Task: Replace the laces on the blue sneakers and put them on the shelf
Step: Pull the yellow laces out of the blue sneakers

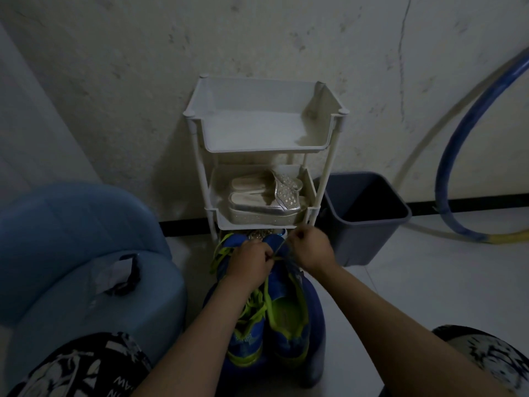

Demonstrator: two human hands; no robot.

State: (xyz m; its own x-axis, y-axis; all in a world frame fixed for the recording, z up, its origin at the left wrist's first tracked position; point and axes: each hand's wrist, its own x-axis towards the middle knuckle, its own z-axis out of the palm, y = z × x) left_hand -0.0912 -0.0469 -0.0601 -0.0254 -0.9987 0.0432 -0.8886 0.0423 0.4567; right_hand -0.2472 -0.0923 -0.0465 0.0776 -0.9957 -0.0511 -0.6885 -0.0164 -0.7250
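Two blue sneakers (289, 319) with lime-green insides stand side by side on a dark blue stool, toes toward a white plastic shelf (266, 130). Green laces (264, 296) run loosely over them, and one strand hangs off the left sneaker's toe. My left hand (249, 262) is curled over the toe end of the sneakers and pinches a lace. My right hand (310, 247) pinches the same lace a little higher, and the strand is stretched taut between the two hands. The shelf's top tier holds nothing.
A pair of silver studded sandals (266, 196) lies on the shelf's middle tier. A dark grey bin (363, 219) stands to the right of the shelf, and a large blue container (80, 253) to my left. A blue and yellow hoop (458, 156) leans against the wall.
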